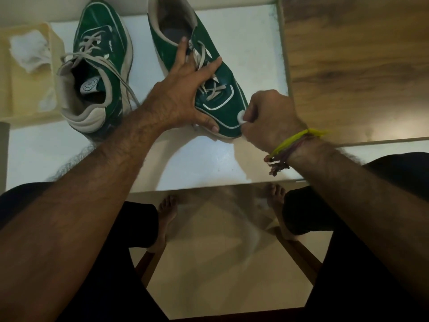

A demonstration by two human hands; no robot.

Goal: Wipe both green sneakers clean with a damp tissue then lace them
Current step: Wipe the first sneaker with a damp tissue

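Wiping is judged under way: the right sneaker (209, 73), lying near the table's (204, 163) right edge with its toe toward the near edge, is steadied by the left hand (183, 89), fingers spread flat, while a tissue (241, 116) is pinched at its toe by the right hand (267, 117). The left sneaker (97, 66), toward the far-left corner, is seen loosely laced; its wiping cannot be confirmed, and lacing is judged outstanding. A tray (14, 84) of spare tissue is noted at the left edge, and loose laces (206, 63) lie under the left hand.

Bare hairy forearms, yellow and maroon thread bracelets (287, 147) on right wrist, dark trousers (371, 263), bare feet (166, 217)
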